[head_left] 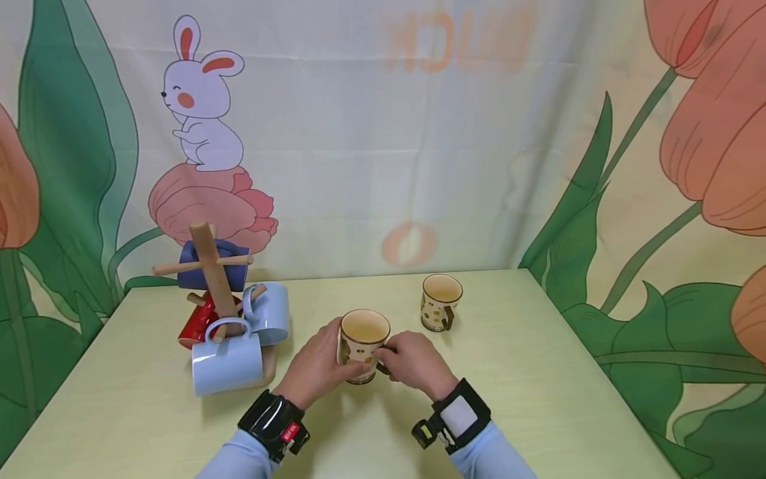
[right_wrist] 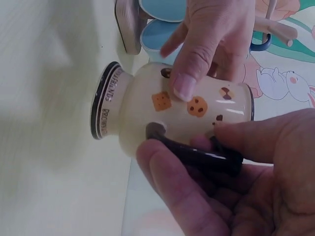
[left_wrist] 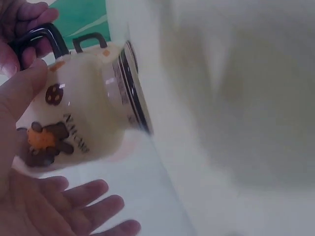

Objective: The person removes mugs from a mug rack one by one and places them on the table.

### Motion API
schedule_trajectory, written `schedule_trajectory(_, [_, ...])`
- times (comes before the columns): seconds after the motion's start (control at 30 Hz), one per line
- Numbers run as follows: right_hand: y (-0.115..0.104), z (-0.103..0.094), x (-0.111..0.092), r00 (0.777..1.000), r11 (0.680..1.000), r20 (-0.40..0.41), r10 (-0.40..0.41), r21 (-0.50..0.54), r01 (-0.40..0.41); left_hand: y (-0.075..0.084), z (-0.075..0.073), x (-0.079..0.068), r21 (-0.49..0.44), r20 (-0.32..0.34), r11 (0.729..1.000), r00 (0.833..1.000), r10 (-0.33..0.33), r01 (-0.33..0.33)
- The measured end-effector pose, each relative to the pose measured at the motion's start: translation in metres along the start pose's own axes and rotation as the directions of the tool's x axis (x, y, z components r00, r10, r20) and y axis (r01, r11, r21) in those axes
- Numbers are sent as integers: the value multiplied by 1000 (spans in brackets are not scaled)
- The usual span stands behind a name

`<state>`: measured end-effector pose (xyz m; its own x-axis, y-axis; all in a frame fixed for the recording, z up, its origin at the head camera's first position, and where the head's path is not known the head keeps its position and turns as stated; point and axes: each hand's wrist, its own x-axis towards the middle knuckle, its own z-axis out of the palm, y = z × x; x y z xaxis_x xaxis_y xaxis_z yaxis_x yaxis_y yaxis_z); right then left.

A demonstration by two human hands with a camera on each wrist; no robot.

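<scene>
A cream mug (head_left: pixel 362 351) with brown and orange cookie and bear prints stands upright between my hands, over the middle of the table. My right hand (head_left: pixel 419 362) pinches its dark brown handle (right_wrist: pixel 202 156) between thumb and fingers. At the mug's left side is my left hand (head_left: pixel 314 364). Its thumb (right_wrist: pixel 189 73) lies against the printed wall, while its fingers (left_wrist: pixel 98 201) are straight and spread in the left wrist view. A second patterned mug (head_left: pixel 433 313) rests farther back to the right, its handle towards the front right.
A wooden mug tree (head_left: pixel 211 273) on the left holds a dark blue mug (head_left: pixel 236 274), a red mug (head_left: pixel 200 326) and two light blue mugs (head_left: pixel 227 366). Behind the pale table (head_left: pixel 526 372) hangs a printed curtain (head_left: pixel 335 166) with a rabbit and tulips.
</scene>
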<state>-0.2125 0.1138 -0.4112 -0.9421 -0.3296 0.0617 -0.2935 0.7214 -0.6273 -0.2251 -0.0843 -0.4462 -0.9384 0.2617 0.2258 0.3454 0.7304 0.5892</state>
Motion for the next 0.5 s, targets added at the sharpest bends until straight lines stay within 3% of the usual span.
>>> schedule_trajectory(0.1, [-2,-1,1,999,1000,-26,18,-9,-19,0,-7,-3,202,-5,979,1000,9,-7])
schedule_trajectory(0.27, [-1,-3,6,995,997,-94,44,-59,-50,3,-19,-9,526,-18,850,999,39,-24])
schedule_trajectory(0.37, [1,-2,10,989,994,-140,51,-92,-64,7,-24,-13,611,-11,791,999,32,-19])
schedule_trajectory(0.5, [4,-2,16,977,988,-189,94,-107,-115,10,-28,-16,659,34,752,999,-4,-19])
